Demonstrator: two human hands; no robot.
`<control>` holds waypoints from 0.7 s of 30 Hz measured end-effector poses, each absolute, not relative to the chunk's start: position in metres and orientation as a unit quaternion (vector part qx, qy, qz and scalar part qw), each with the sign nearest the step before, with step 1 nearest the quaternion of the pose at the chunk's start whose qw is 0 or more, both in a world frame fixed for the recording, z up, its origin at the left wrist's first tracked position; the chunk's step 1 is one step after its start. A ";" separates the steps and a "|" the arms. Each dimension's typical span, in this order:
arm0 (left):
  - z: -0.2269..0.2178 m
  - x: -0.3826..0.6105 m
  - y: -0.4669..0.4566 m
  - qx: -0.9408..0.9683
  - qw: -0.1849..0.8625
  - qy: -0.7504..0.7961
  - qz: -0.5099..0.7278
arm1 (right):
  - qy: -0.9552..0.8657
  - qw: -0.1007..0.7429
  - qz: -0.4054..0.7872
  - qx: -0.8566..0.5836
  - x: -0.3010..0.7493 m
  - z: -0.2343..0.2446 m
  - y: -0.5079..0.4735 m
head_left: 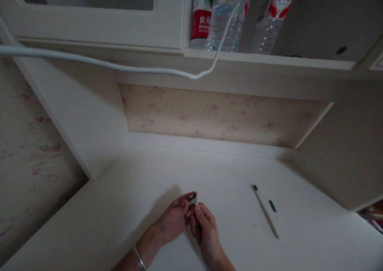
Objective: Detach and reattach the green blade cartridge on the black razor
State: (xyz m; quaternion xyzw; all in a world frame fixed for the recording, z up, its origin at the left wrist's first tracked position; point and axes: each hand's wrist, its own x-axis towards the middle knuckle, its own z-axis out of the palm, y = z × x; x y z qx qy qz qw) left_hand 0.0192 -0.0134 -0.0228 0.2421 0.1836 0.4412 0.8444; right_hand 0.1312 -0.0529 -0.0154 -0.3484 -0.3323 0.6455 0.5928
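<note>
Low in the middle of the head view, my two hands meet above the white desktop (143, 175). My left hand (175, 221), with a silver bangle (139, 258) at the wrist, is closed on a small dark piece (192, 197) at its fingertips. My right hand (206, 227) pinches a slim dark pen-like rod (199, 237), whose lower end shows below the fingers. Something shiny and metallic lies between the fingertips; whether it joins both pieces I cannot tell. To the right lie a thin white pen-like stick (266, 213) with a dark end and a short dark green piece (272, 206).
Overhead, a shelf (269, 60) holds several plastic bottles (202, 21). A white cable (125, 68) hangs across the upper view. Side panels (80, 115) and a floral-papered back wall (209, 113) enclose the desktop. A glazed cabinet door (98, 25) is at upper left.
</note>
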 end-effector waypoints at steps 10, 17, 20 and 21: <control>-0.024 0.018 -0.013 0.237 0.851 0.152 0.442 | -0.365 0.582 0.622 -0.375 0.135 -0.011 -0.053; -0.028 0.017 -0.012 0.247 0.848 0.164 0.439 | -0.373 0.572 0.632 -0.367 0.133 -0.012 -0.056; -0.027 0.017 -0.012 0.252 0.846 0.164 0.440 | -0.376 0.568 0.625 -0.381 0.134 -0.013 -0.055; -0.027 0.017 -0.012 0.254 0.846 0.164 0.440 | -0.377 0.567 0.623 -0.384 0.134 -0.013 -0.055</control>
